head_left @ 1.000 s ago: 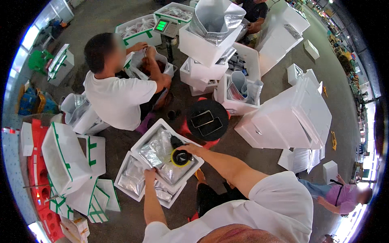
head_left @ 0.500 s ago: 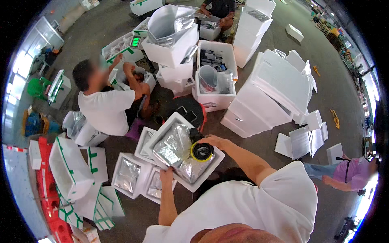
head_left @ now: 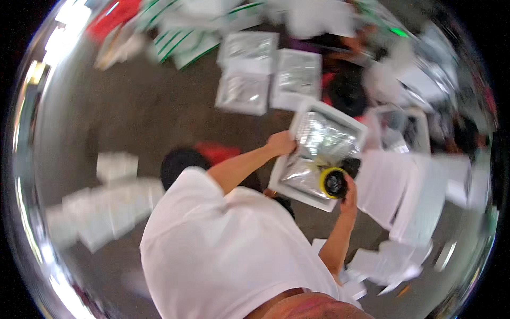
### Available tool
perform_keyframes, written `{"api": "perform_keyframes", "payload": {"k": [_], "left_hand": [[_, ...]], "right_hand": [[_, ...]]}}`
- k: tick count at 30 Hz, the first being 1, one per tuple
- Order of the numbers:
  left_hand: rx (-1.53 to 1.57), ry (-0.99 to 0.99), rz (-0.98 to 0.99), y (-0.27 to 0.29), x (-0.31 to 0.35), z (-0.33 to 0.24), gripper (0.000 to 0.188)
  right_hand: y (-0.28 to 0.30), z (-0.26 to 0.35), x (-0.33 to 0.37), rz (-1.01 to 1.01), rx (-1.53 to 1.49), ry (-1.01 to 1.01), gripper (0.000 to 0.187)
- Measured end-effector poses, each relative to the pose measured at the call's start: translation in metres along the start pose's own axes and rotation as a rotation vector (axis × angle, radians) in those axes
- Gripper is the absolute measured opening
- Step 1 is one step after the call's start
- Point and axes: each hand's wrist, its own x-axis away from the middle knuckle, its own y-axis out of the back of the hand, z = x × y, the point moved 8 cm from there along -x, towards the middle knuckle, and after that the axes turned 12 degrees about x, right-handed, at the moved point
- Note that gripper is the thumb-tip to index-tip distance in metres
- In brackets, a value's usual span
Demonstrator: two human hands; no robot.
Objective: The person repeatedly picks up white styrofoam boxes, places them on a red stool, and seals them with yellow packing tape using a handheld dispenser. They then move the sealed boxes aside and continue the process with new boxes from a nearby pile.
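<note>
A white foam box (head_left: 280, 186) lined with shiny silver foil bags (head_left: 321, 135) lies in front of me, tilted in the picture. My left hand (head_left: 281, 143) is closed on its left edge. My right hand (head_left: 348, 196) is closed around a tape dispenser (head_left: 334, 182), a black tool with a yellow-rimmed round roll, held over the box's near right part. The fingers of both hands are partly hidden. Just beyond the box sit three more foam boxes with silver foil inside, one of them a white box (head_left: 296, 101).
Large white foam boxes (head_left: 390, 183) stand to the right, with loose foam pieces (head_left: 380, 263) below them. Stacked white boxes (head_left: 106, 210) are at the left. Green-taped boxes (head_left: 183, 45) and a red object (head_left: 114, 18) lie at the far side. Motion blurs much of this.
The view has swung round, so the foil-lined boxes moved up and the large foam boxes shifted to the lower right. Both hands keep hold of the box and tape dispenser.
</note>
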Motion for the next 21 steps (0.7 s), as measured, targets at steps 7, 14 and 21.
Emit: {"api": "perform_keyframes", "payload": {"k": [7, 14, 21], "left_hand": [[0.244, 0.300, -0.291, 0.054, 0.140, 0.130, 0.049], [0.559, 0.500, -0.563, 0.174, 0.312, 0.276, 0.039], [1.138, 0.259, -0.724, 0.189, 0.464, 0.510, 0.030]], "right_hand": [[-0.101, -0.030, -0.006, 0.279, 0.296, -0.024, 0.037], [-0.350, -0.082, 0.027, 0.810, 0.457, -0.015, 0.033], [-0.561, -0.232, 0.073, 1.025, 1.139, 0.037, 0.047]]}}
